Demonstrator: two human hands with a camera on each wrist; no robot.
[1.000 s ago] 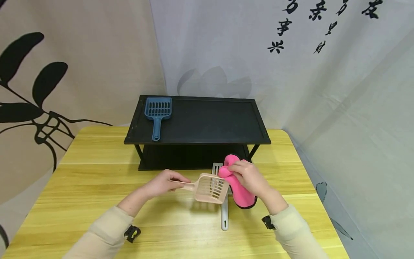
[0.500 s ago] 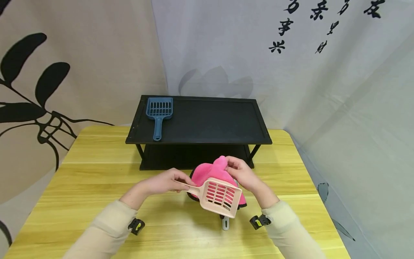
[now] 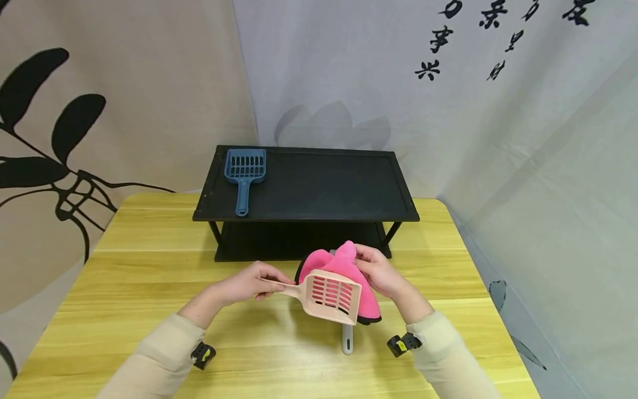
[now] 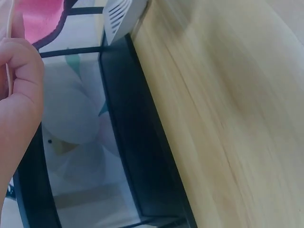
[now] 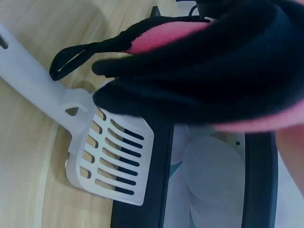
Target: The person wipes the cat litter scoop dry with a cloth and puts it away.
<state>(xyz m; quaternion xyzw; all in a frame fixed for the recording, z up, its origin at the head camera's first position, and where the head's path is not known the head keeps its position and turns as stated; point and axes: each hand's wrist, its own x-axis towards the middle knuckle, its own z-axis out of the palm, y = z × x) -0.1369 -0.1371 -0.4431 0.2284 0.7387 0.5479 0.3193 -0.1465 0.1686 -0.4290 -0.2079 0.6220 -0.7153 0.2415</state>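
Observation:
My left hand [image 3: 259, 280] pinches the handle of a beige litter scoop [image 3: 324, 316], whose slotted pan is tilted above the table. My right hand [image 3: 376, 269] grips a pink cleaning cloth [image 3: 370, 302] with black edging, bunched up behind the beige pan. Pink shows through the slots; whether cloth and pan touch, I cannot tell. In the right wrist view the cloth has a dark underside [image 5: 204, 85] and a black hanging loop. Beneath it lies a light grey litter scoop [image 5: 114, 156]; in the head view mostly its handle [image 3: 347, 339] shows, the rest being covered.
Behind the hands stands a black two-tier rack [image 3: 324, 185] on the wooden table [image 3: 149, 310]. A blue litter scoop [image 3: 243, 177] lies on its upper tier, at the left. Printed cloth hangings [image 3: 324, 72] enclose the back and sides.
My right hand has brought the cloth left, from beside the beige scoop to behind it, spreading it over the grey scoop. The beige scoop has shifted slightly and tilted up. My left hand keeps its grip.

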